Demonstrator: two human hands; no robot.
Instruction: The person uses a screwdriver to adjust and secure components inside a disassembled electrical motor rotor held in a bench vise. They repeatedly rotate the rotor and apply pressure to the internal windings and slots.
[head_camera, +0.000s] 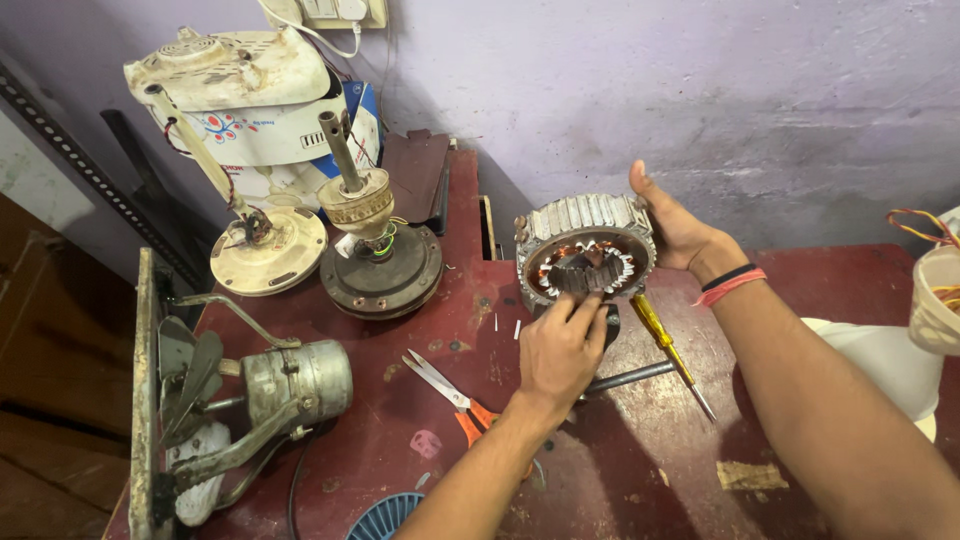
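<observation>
A round motor stator (585, 250) with copper windings and a ribbed steel rim stands tilted on the dark red table (420, 420). My right hand (680, 230) cups its right rim and steadies it. My left hand (560, 350) reaches in from below, fingertips pinching at the windings near the stator's lower inner edge. A yellow-handled screwdriver (668, 350) lies just right of my left hand, and orange-handled scissors (450, 395) lie open to its left.
At the back left stand two fan motor parts with shafts (375, 250) and a cream disc (268, 250) before a white box. A small exhaust fan (240, 400) lies at the left edge. A white container (880, 360) and a cup with wires (935, 300) sit at the right.
</observation>
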